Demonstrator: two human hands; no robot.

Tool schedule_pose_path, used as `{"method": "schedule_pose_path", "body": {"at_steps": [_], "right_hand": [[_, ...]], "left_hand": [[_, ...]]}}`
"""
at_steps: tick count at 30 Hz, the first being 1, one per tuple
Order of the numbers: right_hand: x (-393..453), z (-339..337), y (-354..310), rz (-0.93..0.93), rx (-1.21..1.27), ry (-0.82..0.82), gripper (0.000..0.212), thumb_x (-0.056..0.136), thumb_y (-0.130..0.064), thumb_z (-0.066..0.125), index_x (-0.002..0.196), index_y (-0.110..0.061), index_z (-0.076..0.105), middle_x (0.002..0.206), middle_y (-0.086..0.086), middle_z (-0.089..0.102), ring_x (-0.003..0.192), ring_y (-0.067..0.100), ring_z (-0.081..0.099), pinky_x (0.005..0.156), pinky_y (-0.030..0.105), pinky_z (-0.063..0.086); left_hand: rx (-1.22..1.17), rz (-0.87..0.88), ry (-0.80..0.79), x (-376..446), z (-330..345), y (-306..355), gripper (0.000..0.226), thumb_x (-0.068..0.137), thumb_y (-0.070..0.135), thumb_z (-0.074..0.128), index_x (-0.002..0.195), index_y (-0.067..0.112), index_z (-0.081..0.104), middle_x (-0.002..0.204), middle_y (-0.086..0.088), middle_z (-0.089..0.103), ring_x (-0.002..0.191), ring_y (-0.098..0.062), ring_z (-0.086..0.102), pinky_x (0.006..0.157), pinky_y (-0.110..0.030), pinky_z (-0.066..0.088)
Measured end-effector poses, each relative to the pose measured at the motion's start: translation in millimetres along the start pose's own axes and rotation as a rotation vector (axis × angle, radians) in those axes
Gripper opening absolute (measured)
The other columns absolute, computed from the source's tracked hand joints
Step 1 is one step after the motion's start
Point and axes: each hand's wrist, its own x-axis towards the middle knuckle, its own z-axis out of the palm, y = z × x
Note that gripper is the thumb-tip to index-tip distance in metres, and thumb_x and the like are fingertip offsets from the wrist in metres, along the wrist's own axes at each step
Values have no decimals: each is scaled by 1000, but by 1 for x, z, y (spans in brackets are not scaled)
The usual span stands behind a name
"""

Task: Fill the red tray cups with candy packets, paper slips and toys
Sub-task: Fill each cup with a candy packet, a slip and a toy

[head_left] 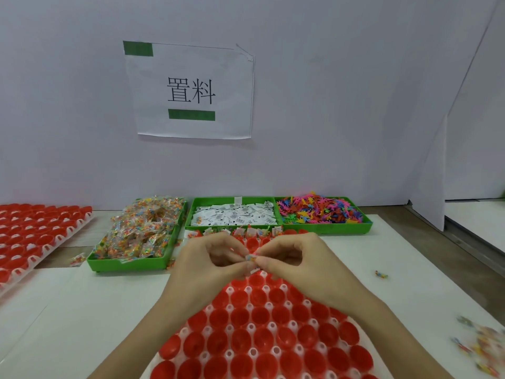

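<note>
Two hands meet above the far part of the red tray [262, 318]: your left hand [207, 265] and right hand [296, 262] pinch one small candy packet [252, 258] together between fingertips. Just beyond the grip, the far row of cups already holds packets; nearer cups sit empty. Three green bins [322, 229] line the far edge. Bare white table [82, 324] lies left of your grip

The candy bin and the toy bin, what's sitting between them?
In the head view, a green bin of white paper slips sits between the candy packet bin and the bin of colourful plastic toys.
</note>
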Motion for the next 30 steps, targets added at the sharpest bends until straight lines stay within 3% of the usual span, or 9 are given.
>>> {"method": "schedule_pose_path", "body": {"at_steps": [4,7,10,13,15,19,21,26,30], "right_hand": [[17,-27,4,20,-76,35,12,81,-23,86,91,-22,80,84,-7,78,79,6,75,79,24,60],[35,-57,12,70,-47,-4,10,82,-24,85,91,-23,80,84,-4,79,80,11,76,78,20,59],[54,-77,33,104,-72,67,7,83,-24,84,89,-24,80,83,-3,79,80,12,76,75,21,59],[71,-81,62,165,-168,170,9,82,-23,85,88,-19,80,80,-3,78,78,11,75,76,26,59],[78,-78,79,204,-206,202,11,82,-21,86,90,-15,80,80,-1,78,78,11,74,77,29,60],[84,-69,96,235,-258,201,15,81,-26,86,92,-17,81,82,-6,77,77,3,72,71,17,54],[85,-66,100,247,-261,211,16,80,-27,86,92,-18,81,82,-7,78,79,3,72,72,16,55],[86,-57,102,245,-319,182,11,81,-22,86,89,-15,82,82,-2,78,80,8,72,79,26,59],[87,-52,102,279,-377,178,11,81,-22,86,89,-15,82,83,-1,77,79,8,70,81,28,59]], "left_hand": [[77,68,-38,30,17,11,17,74,13,92,81,20,78,74,4,78,70,-12,77,71,-23,62],[85,107,-27,56,31,16,16,75,16,92,84,20,79,76,7,79,70,-9,77,70,-20,61],[73,110,-7,80,48,13,17,79,16,89,93,20,80,82,7,79,70,-7,76,70,-21,61],[360,174,56,95,67,3,12,85,18,83,95,21,79,84,9,77,68,-2,66,70,-10,50],[547,251,-3,98,77,-4,4,89,20,78,92,20,81,87,9,77,75,-5,56,84,-20,46],[833,345,-190,96,88,-18,28,98,47,61,102,29,82,84,6,74,95,-18,44,90,-34,41],[1008,363,-297,94,90,-26,45,102,58,42,107,32,79,97,11,75,103,-16,43,96,-35,36],[1154,416,-341,92,89,-34,70,100,62,11,106,34,75,107,21,72,108,-11,40,96,-33,29],[1163,408,-345,94,88,-35,66,102,59,14,110,34,75,112,20,72,111,-11,40,96,-33,28]]}}
